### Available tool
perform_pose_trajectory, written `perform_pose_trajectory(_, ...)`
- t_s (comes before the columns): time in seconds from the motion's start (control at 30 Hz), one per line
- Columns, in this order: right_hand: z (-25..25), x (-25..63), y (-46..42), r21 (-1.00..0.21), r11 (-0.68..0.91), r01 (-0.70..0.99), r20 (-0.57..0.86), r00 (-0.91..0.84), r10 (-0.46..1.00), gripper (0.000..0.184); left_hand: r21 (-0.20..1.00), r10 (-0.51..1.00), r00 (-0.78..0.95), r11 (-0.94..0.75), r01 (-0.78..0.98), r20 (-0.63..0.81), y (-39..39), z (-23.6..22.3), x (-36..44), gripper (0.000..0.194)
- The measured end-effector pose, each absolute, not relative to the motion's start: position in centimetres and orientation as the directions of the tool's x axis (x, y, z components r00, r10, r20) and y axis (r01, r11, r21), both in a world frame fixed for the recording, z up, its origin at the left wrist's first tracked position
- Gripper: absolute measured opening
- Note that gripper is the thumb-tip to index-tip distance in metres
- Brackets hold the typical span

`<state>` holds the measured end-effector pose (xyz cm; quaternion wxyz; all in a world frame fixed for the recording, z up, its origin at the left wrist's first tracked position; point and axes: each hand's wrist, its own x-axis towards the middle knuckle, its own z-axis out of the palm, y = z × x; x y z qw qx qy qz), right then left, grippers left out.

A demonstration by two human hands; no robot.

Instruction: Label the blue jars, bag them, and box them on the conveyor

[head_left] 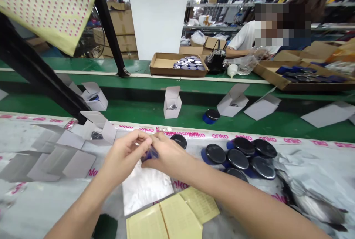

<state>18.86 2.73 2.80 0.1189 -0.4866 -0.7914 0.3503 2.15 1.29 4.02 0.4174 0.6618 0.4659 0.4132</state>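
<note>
Above the flat white packet (146,192), the right hand (168,154) is closed around a dark-blue object (152,153); the left hand (124,154) brings thumb and forefinger together at it, but whether they grip I cannot tell. Beyond the packet, an open white cardboard box (172,112) holds something greyish, and a shallow brown cardboard tray (163,63) holds round lidded containers. Right of the packet, grey sheeting separates it from round blue jars with glossy black lids (237,158). Its near edge meets yellow printed leaflets (166,220). Fingers hide most of the object; white boxes left of the packet look blurred.
</note>
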Motion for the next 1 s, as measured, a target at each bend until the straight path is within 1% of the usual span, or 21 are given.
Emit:
perform_pose_trajectory(0.07,3.8,19.8,3.2,-0.734,0.266,0.625,-0.126,-0.51,0.851,0.041,0.934,0.95,0.202,-0.281,0.22,0.238,2.0,5.1,2.3,0.014)
perform_pose_trajectory(0.13,4.5,21.1,3.8,-0.803,0.214,0.557,-0.124,-0.506,0.853,0.036,0.93,0.938,0.111,-0.342,0.138,0.328,3.7,5.5,2.9,0.015)
perform_pose_trajectory(0.2,5.0,22.5,4.6,-0.883,0.088,0.461,-0.165,-0.48,0.861,0.038,0.92,0.918,-0.071,-0.389,0.043,0.391,6.3,4.6,3.9,0.017)
perform_pose_trajectory(0.23,5.2,23.2,5.1,-0.916,0.029,0.4,-0.172,-0.456,0.873,0.041,0.912,0.898,-0.174,-0.409,0.005,0.404,8.0,3.7,4.5,0.019)
perform_pose_trajectory(0.27,5.4,24.0,5.8,-0.94,-0.003,0.34,-0.152,-0.413,0.898,0.044,0.917,0.89,-0.245,-0.4,-0.011,0.385,9.7,2.6,5.1,0.024)
perform_pose_trajectory(0.3,5.6,24.8,6.7,-0.955,0.007,0.297,-0.1,-0.343,0.934,0.048,0.937,0.907,-0.249,-0.349,0.004,0.339,11.4,1.4,5.7,0.037)
perform_pose_trajectory(0.33,5.7,25.5,7.7,-0.956,0.059,0.288,-0.016,-0.252,0.968,0.05,0.96,0.942,-0.188,-0.278,0.031,0.279,13.0,0.2,6.4,0.059)
perform_pose_trajectory(0.37,5.7,26.0,9.0,-0.937,0.138,0.32,0.092,-0.154,0.984,0.05,0.975,0.968,-0.117,-0.216,0.057,0.221,14.5,-1.0,7.0,0.081)
perform_pose_trajectory(0.4,5.7,26.5,10.3,-0.89,0.218,0.4,0.203,-0.079,0.976,0.049,0.981,0.983,-0.027,-0.178,0.071,0.18,15.7,-2.0,7.6,0.096)
perform_pose_trajectory(0.43,5.5,26.8,11.7,-0.817,0.284,0.502,0.301,-0.049,0.952,0.047,0.987,0.989,0.046,-0.146,0.068,0.143,16.7,-2.9,8.2,0.103)
perform_pose_trajectory(0.47,5.1,26.9,13.1,-0.72,0.339,0.606,0.376,-0.069,0.924,0.045,0.991,0.988,0.102,-0.123,0.056,0.117,17.4,-3.6,8.6,0.1)
perform_pose_trajectory(0.5,4.6,26.9,14.4,-0.608,0.384,0.695,0.424,-0.125,0.897,0.044,0.993,0.985,0.141,-0.11,0.041,0.103,18.0,-4.2,9.0,0.093)
perform_pose_trajectory(0.57,3.4,26.3,16.4,-0.478,0.436,0.763,0.453,-0.211,0.866,0.047,0.995,0.981,0.171,-0.101,0.021,0.096,18.8,-4.9,9.2,0.074)
perform_pose_trajectory(0.67,1.4,25.1,17.8,-0.368,0.51,0.778,0.467,-0.32,0.824,0.054,0.993,0.979,0.175,-0.112,0.023,0.106,19.4,-5.5,8.7,0.061)
perform_pose_trajectory(0.7,0.9,24.7,17.9,-0.325,0.54,0.776,0.47,-0.363,0.805,0.051,0.993,0.979,0.176,-0.113,0.027,0.106,19.6,-5.6,8.5,0.058)
perform_pose_trajectory(0.77,0.2,24.2,17.9,-0.243,0.597,0.764,0.468,-0.447,0.762,0.04,0.994,0.978,0.187,-0.107,0.035,0.098,19.9,-5.7,7.9,0.054)
perform_pose_trajectory(0.83,-0.3,24.1,17.8,-0.175,0.644,0.745,0.467,-0.513,0.72,0.028,0.994,0.976,0.199,-0.1,0.04,0.09,20.1,-5.7,7.4,0.057)
perform_pose_trajectory(0.87,-0.4,24.2,17.7,-0.145,0.661,0.736,0.469,-0.537,0.701,0.025,0.994,0.975,0.203,-0.099,0.041,0.089,20.1,-5.6,7.3,0.059)
perform_pose_trajectory(0.93,-0.7,24.3,17.8,-0.093,0.684,0.723,0.473,-0.572,0.67,0.027,0.994,0.975,0.205,-0.102,0.047,0.09,20.2,-5.4,7.1,0.062)
perform_pose_trajectory(1.0,-1.0,24.3,18.0,-0.05,0.695,0.717,0.47,-0.597,0.65,0.029,0.993,0.975,0.205,-0.104,0.062,0.09,20.1,-5.2,6.9,0.06)
